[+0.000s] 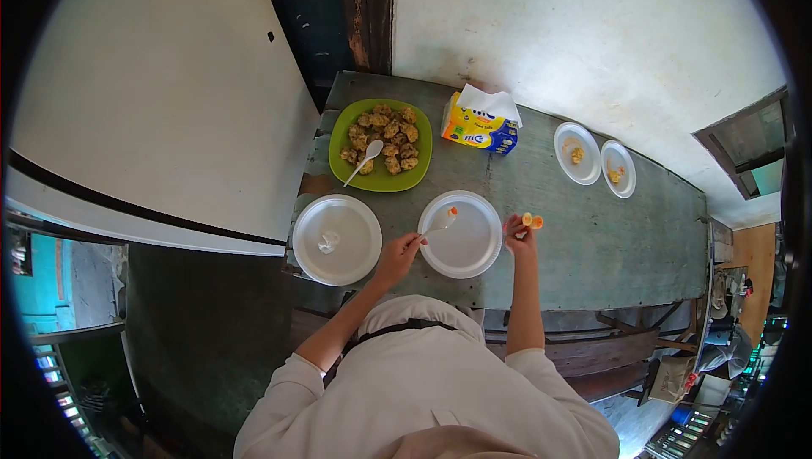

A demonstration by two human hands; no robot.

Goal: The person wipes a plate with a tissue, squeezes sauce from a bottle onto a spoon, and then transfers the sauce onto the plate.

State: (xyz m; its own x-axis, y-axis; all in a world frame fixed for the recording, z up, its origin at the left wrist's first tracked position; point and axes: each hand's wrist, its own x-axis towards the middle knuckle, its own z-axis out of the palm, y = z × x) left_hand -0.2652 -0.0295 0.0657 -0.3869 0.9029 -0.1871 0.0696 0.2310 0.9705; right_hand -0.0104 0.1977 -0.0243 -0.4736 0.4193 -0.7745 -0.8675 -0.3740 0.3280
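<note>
My left hand (397,259) is closed on the handle of a pale plastic spoon (439,225). Its bowl carries a small orange-red dab and hovers over a round white plate (470,249). On the plate's right side, my right hand (518,237) pinches a small orange and cream-coloured thing (533,220), too small to make out. Left of my left hand sits a second white plate (338,262) with a crumpled white piece (328,242) on it. Beyond the plates, a green plate (340,150) bears several browned fried pieces (389,131) and a white spoon (365,159).
A yellow and blue tissue pack (482,125) stands near the wall, a sheet sticking out. Two white plates (578,173) with yellowish food lie at the back right of the grey-green table (609,247). A large white panel (169,78) borders the left side.
</note>
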